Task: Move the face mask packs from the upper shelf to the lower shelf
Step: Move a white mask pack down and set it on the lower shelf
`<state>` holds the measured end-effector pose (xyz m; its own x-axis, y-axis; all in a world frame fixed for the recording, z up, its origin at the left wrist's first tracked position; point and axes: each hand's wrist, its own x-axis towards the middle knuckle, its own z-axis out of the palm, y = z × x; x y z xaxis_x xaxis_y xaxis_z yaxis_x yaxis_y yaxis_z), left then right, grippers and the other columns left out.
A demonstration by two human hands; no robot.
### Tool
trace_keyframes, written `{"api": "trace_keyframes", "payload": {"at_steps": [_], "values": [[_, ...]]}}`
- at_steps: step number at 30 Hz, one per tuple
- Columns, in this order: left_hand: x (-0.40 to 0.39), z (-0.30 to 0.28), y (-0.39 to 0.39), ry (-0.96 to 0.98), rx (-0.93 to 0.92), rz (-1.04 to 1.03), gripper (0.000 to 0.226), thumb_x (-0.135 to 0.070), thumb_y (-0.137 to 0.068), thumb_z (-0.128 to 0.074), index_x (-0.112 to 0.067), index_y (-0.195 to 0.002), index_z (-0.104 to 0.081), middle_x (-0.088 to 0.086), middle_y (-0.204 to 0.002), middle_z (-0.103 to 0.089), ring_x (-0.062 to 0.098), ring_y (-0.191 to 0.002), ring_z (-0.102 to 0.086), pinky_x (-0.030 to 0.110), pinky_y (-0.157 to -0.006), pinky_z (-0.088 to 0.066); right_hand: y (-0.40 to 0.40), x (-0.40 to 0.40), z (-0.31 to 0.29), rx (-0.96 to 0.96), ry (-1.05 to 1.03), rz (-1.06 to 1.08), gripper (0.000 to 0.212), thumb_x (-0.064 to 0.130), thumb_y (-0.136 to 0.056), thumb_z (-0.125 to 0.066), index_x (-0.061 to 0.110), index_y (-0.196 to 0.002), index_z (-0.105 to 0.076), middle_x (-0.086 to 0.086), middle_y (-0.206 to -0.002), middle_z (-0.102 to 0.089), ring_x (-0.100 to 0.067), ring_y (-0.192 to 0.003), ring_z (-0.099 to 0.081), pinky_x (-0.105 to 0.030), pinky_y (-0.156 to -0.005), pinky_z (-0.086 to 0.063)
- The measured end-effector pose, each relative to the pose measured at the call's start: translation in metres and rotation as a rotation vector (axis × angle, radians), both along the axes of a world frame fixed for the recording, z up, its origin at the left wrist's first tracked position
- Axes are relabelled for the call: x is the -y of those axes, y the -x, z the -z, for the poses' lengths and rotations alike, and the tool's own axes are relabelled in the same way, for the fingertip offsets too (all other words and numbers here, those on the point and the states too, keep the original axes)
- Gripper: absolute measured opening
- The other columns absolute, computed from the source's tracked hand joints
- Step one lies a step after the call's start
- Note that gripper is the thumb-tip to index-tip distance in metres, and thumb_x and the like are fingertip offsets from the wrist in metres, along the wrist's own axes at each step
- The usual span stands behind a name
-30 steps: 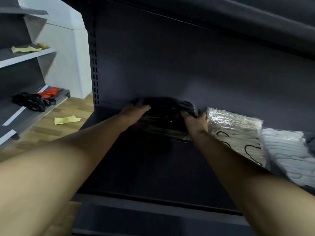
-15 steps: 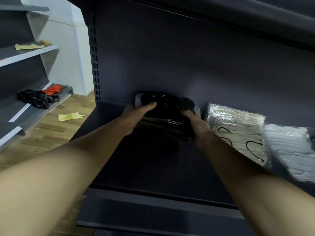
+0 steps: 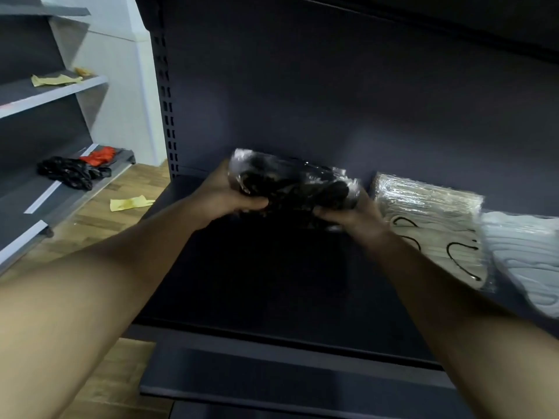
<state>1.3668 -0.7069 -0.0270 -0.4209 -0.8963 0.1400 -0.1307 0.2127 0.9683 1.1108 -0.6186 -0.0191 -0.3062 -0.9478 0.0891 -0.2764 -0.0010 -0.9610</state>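
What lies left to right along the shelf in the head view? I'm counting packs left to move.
Left hand → black pack held in both hands → right hand → beige pack → white pack.

I count 3 packs of face masks: 1 black pack (image 3: 292, 189) that I grip with my 2 hands, left hand (image 3: 225, 199) and right hand (image 3: 351, 214), plus 1 cream pack (image 3: 429, 219) and 1 white pack (image 3: 526, 255) lying on the shelf (image 3: 272, 282). Off to the left I see 3 yellow gloves: 1 on the floor (image 3: 130, 204) and 2 on a grey shelf (image 3: 54, 80). There is also 1 red glove (image 3: 99, 154) and 1 black heap (image 3: 68, 172).
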Motion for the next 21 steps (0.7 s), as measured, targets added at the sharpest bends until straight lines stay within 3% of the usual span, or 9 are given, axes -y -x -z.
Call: {"api": "trace_keyframes", "payload": {"at_steps": [3,5,8,9,11,13,15,18,21], "values": [[-0.005,0.015,0.000,-0.016,-0.028,-0.097,0.132,-0.033,-0.044,-0.096,-0.025,-0.154,-0.022,-0.010,-0.142,-0.052,0.007,-0.126,-0.054,0.027,-0.107,-0.042,-0.003,-0.004,0.022,-0.030,0.009,0.024,0.110,0.031,-0.049,-0.098,0.008,-0.142,-0.042,-0.005,-0.123,-0.069,-0.019,-0.110,-0.068,-0.044,-0.100,-0.053],[-0.005,0.011,-0.001,-0.022,-0.091,-0.166,0.139,-0.035,-0.049,-0.091,-0.028,-0.157,-0.005,-0.017,-0.150,-0.037,0.002,-0.133,-0.042,0.024,-0.111,-0.036,-0.007,-0.006,0.024,-0.001,0.068,0.094,0.131,0.037,-0.050,-0.097,0.017,-0.154,-0.021,-0.003,-0.143,-0.055,-0.016,-0.125,-0.058,-0.036,-0.107,-0.048],[-0.007,0.008,0.003,-0.021,-0.127,-0.197,0.123,-0.044,-0.070,-0.082,-0.029,-0.158,0.002,-0.003,-0.152,-0.042,0.007,-0.133,-0.046,0.023,-0.111,-0.038,-0.019,-0.003,0.025,0.013,0.185,0.202,0.114,0.049,-0.067,-0.081,0.015,-0.156,-0.016,-0.007,-0.147,-0.049,-0.018,-0.131,-0.052,-0.027,-0.111,-0.042],[-0.008,0.010,0.008,-0.027,-0.144,-0.201,0.117,-0.041,-0.078,-0.079,-0.026,-0.158,0.004,0.004,-0.148,-0.049,0.003,-0.126,-0.052,0.016,-0.104,-0.040,-0.025,-0.001,0.023,0.038,0.176,0.234,0.107,0.053,-0.074,-0.075,0.014,-0.156,-0.018,-0.009,-0.144,-0.051,-0.018,-0.129,-0.053,-0.025,-0.110,-0.041],[-0.010,0.016,0.021,-0.028,-0.149,-0.208,0.105,-0.029,-0.087,-0.073,-0.021,-0.158,0.004,0.002,-0.128,-0.064,-0.012,-0.099,-0.061,0.000,-0.084,-0.042,-0.035,0.007,0.021,0.095,0.155,0.296,0.078,0.050,-0.088,-0.068,0.010,-0.146,-0.035,-0.004,-0.125,-0.060,-0.014,-0.114,-0.059,-0.011,-0.095,-0.042],[-0.008,0.019,0.032,-0.033,-0.180,-0.217,0.112,-0.039,-0.079,-0.077,-0.022,-0.158,0.001,-0.006,-0.120,-0.066,-0.008,-0.102,-0.061,0.004,-0.089,-0.043,-0.039,0.016,0.021,0.115,0.161,0.318,0.049,0.044,-0.093,-0.064,0.011,-0.127,-0.053,0.006,-0.107,-0.065,-0.004,-0.097,-0.062,0.001,-0.076,-0.039],[-0.002,0.018,0.032,-0.030,-0.215,-0.271,0.122,-0.054,-0.067,-0.080,-0.020,-0.159,-0.008,-0.015,-0.129,-0.057,-0.002,-0.120,-0.054,0.011,-0.102,-0.039,-0.037,0.020,0.021,0.108,0.168,0.364,0.050,0.046,-0.092,-0.064,0.010,-0.125,-0.058,0.005,-0.110,-0.067,0.000,-0.098,-0.062,0.004,-0.072,-0.038],[0.001,0.020,0.030,0.036,-0.281,-0.440,0.115,-0.062,-0.066,-0.080,-0.015,-0.155,-0.024,-0.013,-0.139,-0.052,0.001,-0.129,-0.048,0.015,-0.107,-0.037,-0.035,0.016,0.022,0.050,0.196,0.481,0.071,0.051,-0.089,-0.066,0.007,-0.141,-0.048,0.001,-0.133,-0.057,-0.006,-0.118,-0.052,-0.004,-0.086,-0.034],[-0.017,0.027,0.038,0.101,-0.255,-0.485,0.107,-0.067,-0.073,-0.072,-0.021,-0.156,-0.021,-0.006,-0.154,-0.038,0.002,-0.137,-0.037,0.027,-0.116,-0.031,-0.044,0.013,0.027,-0.019,0.191,0.515,0.075,0.049,-0.088,-0.067,0.008,-0.145,-0.041,0.008,-0.127,-0.049,-0.003,-0.120,-0.045,-0.003,-0.089,-0.026]]}}
